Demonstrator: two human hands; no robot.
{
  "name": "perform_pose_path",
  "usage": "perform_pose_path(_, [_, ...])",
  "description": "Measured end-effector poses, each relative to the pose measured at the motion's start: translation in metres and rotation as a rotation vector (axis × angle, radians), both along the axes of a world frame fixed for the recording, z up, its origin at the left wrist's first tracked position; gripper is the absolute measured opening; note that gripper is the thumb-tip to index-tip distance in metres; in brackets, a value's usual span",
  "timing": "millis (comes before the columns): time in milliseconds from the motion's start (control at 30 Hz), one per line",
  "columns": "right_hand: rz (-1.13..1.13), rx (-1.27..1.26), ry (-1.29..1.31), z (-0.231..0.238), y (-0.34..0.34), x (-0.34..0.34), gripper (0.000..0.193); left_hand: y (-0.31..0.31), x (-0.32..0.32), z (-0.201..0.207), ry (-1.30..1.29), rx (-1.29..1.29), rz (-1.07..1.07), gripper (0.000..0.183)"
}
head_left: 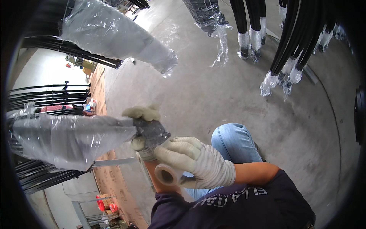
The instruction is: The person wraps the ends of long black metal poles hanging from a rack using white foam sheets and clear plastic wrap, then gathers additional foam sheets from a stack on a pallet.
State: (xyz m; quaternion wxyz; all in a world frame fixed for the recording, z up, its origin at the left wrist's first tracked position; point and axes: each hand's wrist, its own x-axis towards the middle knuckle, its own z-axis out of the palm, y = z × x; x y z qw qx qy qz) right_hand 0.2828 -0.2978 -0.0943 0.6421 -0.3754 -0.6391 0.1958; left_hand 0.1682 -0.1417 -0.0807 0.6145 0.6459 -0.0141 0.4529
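Observation:
A bundle of black bars wrapped in clear plastic film juts in from the left. Its narrow dark end points toward me. My left hand, in a pale work glove, curls around that end, with fingers above and the palm side below. My right hand, gloved the same way, closes around a small roll of stretch film whose cardboard core faces outward. The roll is just below and right of the bundle's end. Part of the roll is hidden by my right fingers.
Another film-wrapped bundle slants down at the upper left. More black bundles with film-covered ends hang at the upper right. Stacked black bars lie at the left. A cable crosses the grey floor at the right.

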Motion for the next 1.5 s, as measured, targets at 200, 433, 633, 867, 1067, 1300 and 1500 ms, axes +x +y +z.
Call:
perform_pose_path(200, [-0.039, 0.003, 0.141, 0.008, 0.003, -0.010, 0.069, 0.006, 0.014, 0.016, 0.174, 0.051, -0.132, 0.059])
perform_pose_path(433, [0.120, -0.141, 0.362, 0.031, 0.011, -0.015, 0.059, 0.008, -0.009, 0.025, 0.155, 0.028, -0.100, 0.053])
perform_pose_path(633, [0.416, -0.297, 0.759, 0.043, 0.009, -0.005, 0.044, -0.036, -0.009, 0.001, -0.002, -0.162, 0.247, 0.049])
perform_pose_path(867, [0.318, -0.386, 0.441, 0.076, 0.000, -0.015, 0.053, -0.079, -0.004, -0.004, -0.115, -0.484, 0.363, 0.045])
perform_pose_path(1067, [0.308, -0.286, 0.756, 0.065, 0.006, -0.040, 0.064, -0.077, 0.005, 0.003, -0.282, -0.743, 0.230, 0.041])
perform_pose_path(1300, [-0.029, -0.343, 0.754, 0.063, 0.014, -0.036, 0.060, -0.064, 0.007, 0.014, -0.452, -0.950, 0.020, 0.037])
perform_pose_path(1500, [0.052, -0.519, 0.701, 0.071, 0.005, -0.020, 0.065, -0.065, 0.016, 0.005, -0.152, -0.285, 0.666, 0.043])
